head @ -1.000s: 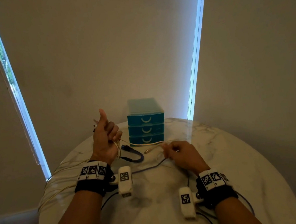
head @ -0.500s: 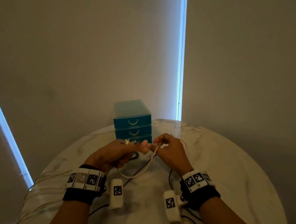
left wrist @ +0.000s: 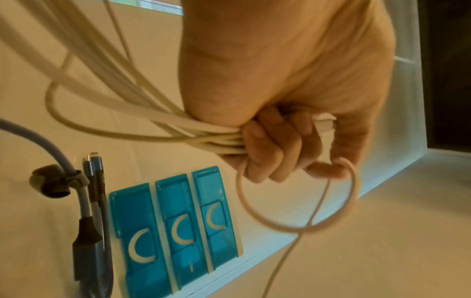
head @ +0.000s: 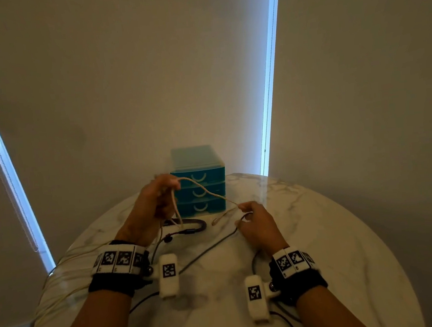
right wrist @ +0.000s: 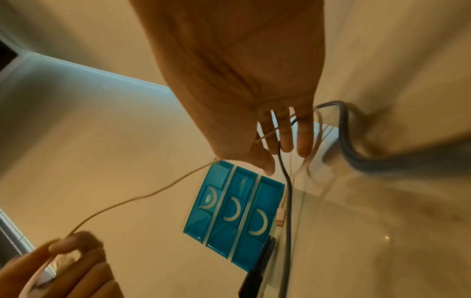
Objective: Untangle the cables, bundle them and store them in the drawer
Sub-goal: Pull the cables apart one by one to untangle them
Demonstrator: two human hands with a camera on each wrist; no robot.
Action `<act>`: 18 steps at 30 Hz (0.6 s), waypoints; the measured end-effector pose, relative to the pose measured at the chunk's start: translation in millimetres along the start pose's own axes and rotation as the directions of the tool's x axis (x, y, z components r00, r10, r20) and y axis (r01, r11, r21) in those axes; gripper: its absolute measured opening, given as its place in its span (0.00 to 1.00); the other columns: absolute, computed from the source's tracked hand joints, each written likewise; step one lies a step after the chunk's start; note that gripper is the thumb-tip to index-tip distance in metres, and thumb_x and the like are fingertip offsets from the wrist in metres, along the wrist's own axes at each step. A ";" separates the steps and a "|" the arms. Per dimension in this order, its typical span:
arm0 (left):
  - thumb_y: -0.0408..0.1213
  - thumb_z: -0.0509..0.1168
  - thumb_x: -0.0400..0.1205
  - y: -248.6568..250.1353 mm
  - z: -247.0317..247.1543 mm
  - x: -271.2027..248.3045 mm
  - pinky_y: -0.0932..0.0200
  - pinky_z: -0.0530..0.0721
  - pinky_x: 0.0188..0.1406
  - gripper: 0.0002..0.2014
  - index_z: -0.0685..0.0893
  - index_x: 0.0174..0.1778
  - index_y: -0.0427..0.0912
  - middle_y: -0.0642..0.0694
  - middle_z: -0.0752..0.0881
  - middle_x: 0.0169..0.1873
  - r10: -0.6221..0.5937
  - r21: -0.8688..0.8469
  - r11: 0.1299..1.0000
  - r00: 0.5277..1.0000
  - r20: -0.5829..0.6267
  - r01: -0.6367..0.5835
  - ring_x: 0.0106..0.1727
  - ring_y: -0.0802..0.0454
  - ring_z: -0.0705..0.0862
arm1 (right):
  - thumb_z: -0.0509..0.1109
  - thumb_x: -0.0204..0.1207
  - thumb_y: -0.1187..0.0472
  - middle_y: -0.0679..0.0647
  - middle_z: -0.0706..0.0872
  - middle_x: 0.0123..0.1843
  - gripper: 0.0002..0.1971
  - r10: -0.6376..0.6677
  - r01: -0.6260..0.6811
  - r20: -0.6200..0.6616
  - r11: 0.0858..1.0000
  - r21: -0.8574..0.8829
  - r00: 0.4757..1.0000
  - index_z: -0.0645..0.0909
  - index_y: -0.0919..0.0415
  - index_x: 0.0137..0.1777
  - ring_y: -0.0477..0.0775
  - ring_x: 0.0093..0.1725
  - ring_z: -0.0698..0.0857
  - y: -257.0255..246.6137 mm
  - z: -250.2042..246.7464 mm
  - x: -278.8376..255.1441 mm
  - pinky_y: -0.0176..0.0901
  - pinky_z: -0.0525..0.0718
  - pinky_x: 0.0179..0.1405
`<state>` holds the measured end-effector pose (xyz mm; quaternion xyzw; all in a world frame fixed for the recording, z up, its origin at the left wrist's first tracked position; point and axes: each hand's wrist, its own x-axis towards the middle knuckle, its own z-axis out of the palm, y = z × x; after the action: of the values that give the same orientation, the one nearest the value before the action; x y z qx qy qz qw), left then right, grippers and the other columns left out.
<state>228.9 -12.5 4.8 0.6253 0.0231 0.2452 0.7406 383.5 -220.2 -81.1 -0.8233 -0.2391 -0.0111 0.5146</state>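
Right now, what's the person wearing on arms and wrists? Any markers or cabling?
Bare forearms, no sleeves. Each wrist carries a black band topped by a white strip of square black-and-white tags; the right band matches. A white padded camera pod with one tag juts from each inner wrist. Thin black leads trail off them.

A round white marble table (head: pixel 308 233) with grey veins stands close to plain beige walls (head: pixel 127 79). Behind the table, a narrow bright window strip (head: pixel 269 71) runs up the corner; left of the table a second strip (head: pixel 1 163) slants, with a bead chain (head: pixel 15 198) hanging beside it.
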 end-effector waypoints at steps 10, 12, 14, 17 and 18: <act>0.41 0.74 0.82 -9.1 -3.2 11.5 0.63 0.60 0.18 0.09 0.90 0.55 0.43 0.48 0.91 0.46 -0.049 0.033 0.998 0.965 -0.259 0.059 0.23 0.58 0.63 | 0.84 0.79 0.55 0.52 0.93 0.41 0.11 0.077 0.004 -0.110 0.801 0.598 0.991 0.92 0.56 0.59 0.45 0.29 0.83 -32.9 -22.1 -11.0 0.35 0.81 0.27; 0.43 0.75 0.84 -10.7 9.8 4.1 0.62 0.60 0.20 0.09 0.91 0.52 0.42 0.47 0.91 0.40 -0.124 0.194 0.971 0.989 -0.083 0.138 0.23 0.57 0.64 | 0.79 0.83 0.61 0.56 0.91 0.42 0.11 0.106 -0.082 0.019 0.629 0.773 0.994 0.87 0.65 0.60 0.44 0.26 0.76 -43.2 -22.0 -11.0 0.33 0.72 0.19; 0.53 0.78 0.82 -15.4 21.3 -1.9 0.62 0.64 0.23 0.12 0.92 0.43 0.48 0.50 0.86 0.33 -0.214 0.405 0.896 0.976 0.034 0.182 0.24 0.58 0.71 | 0.73 0.87 0.63 0.55 0.88 0.42 0.05 0.088 -0.141 0.112 0.467 0.873 0.990 0.83 0.65 0.56 0.43 0.26 0.75 -49.8 -22.4 -10.2 0.30 0.70 0.16; 0.62 0.81 0.75 -22.2 31.0 -6.3 0.65 0.70 0.26 0.15 0.97 0.52 0.60 0.54 0.89 0.36 -0.303 0.641 0.752 0.944 0.133 0.151 0.32 0.61 0.81 | 0.69 0.89 0.63 0.54 0.85 0.40 0.06 0.028 -0.174 0.173 0.262 0.949 0.985 0.79 0.62 0.50 0.43 0.25 0.74 -55.0 -24.9 -10.9 0.29 0.72 0.20; 0.60 0.82 0.75 -24.4 33.2 -6.7 0.66 0.69 0.24 0.16 0.97 0.54 0.59 0.53 0.88 0.35 -0.328 0.654 0.744 0.927 0.184 0.133 0.30 0.62 0.78 | 0.69 0.89 0.63 0.54 0.84 0.39 0.06 0.004 -0.172 0.175 0.202 0.964 0.985 0.79 0.62 0.50 0.43 0.25 0.74 -54.9 -26.4 -10.9 0.30 0.74 0.21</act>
<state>242.5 -47.9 -12.7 0.8576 0.0740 0.0352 0.5078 357.7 -227.3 -25.3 -0.3266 -0.1792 0.2261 0.9000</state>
